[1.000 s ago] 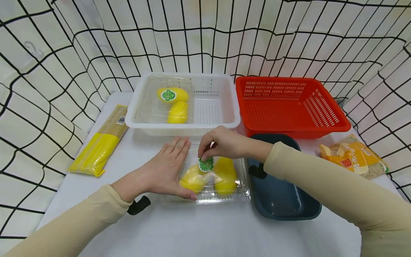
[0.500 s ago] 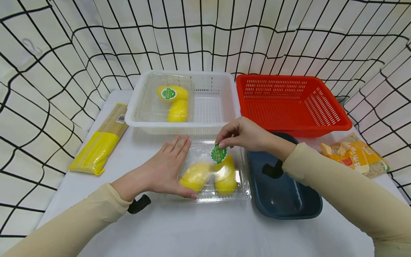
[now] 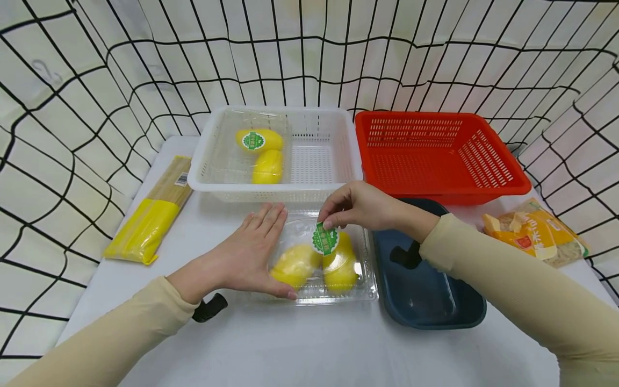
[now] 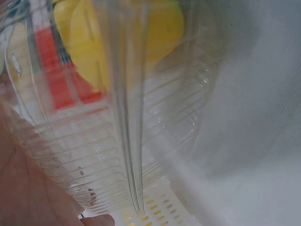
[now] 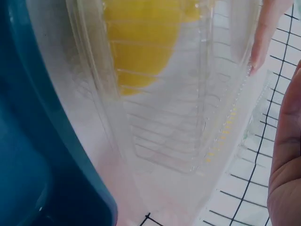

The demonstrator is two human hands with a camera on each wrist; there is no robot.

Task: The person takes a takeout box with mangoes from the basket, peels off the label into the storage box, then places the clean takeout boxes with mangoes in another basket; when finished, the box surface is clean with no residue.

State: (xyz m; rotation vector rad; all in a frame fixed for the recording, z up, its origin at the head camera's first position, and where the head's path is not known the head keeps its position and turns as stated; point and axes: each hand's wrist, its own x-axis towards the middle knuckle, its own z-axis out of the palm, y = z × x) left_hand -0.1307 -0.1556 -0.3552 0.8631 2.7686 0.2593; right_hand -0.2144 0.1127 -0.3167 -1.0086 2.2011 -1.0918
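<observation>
A clear plastic clamshell box lies in front of me in the head view, with two yellow mango-like fruits inside. My left hand rests along the box's left side, fingers straight and thumb along the near edge. Between thumb and fingertips, my right hand pinches a round green sticker over the lid, above the right-hand fruit. Whether the sticker touches the lid I cannot tell. Ribbed box walls fill much of the left wrist view, and part of the right hand shows in its own wrist view.
A white basket behind holds another clear box with two yellow fruits and a green sticker. Right of it stands a red basket. A dark blue bin sits beside my box. Noodles lie left, an orange bag right.
My right hand has moved right with the green sticker from above the left fruit, then slightly back left and down over the last half second. My left hand has stayed put.
</observation>
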